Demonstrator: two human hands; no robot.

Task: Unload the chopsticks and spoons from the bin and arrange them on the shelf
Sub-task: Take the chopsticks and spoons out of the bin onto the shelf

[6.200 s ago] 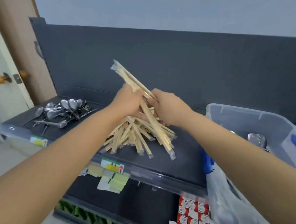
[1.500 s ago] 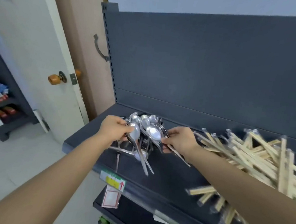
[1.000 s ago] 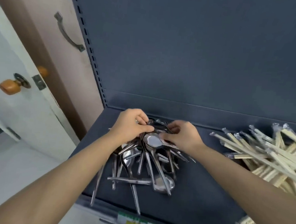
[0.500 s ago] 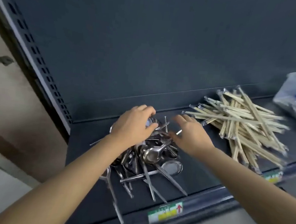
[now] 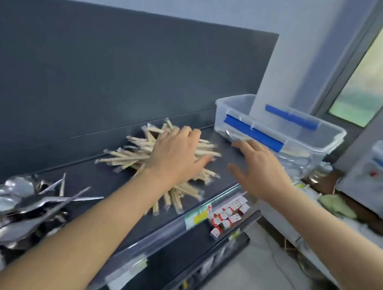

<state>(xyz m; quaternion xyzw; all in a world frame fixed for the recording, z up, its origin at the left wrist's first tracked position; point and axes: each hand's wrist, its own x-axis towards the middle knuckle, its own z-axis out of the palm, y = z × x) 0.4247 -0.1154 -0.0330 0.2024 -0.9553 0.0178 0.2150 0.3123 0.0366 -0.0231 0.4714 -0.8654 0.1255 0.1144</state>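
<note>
- At the far left of my view the spoons [image 5: 11, 207] lie in a loose metal heap on the dark shelf [image 5: 102, 183], with handles sticking out in several directions.
- Further right on the same shelf, well apart from the spoons, the chopsticks [image 5: 124, 157] lie in a scattered pile of wrapped pairs. Some of them reach the front edge.
- The left hand [image 5: 175, 157] is over the right part of that pile, palm down. Its fingers [image 5: 187, 132] are straight and spread, clamped on nothing. The blur keeps me from telling whether the palm touches the sticks.
- On the shelf's front edge a yellow price label [image 5: 198, 217] with a red arrow sits under a clear strip. Just below it, small red-and-white boxes [image 5: 228, 216] lie on a lower shelf.
- The right hand [image 5: 260, 170] hovers above the shelf between the chopsticks and the bin. It holds nothing, and its fingers are apart and point toward the bin.
- The bin [image 5: 302, 153], clear plastic with blue latches, stands at the right end of the shelf, just beyond those fingertips. I cannot tell whether they touch it.
- At the far right, a white water dispenser [image 5: 378, 181] stands beyond the shelf.
</note>
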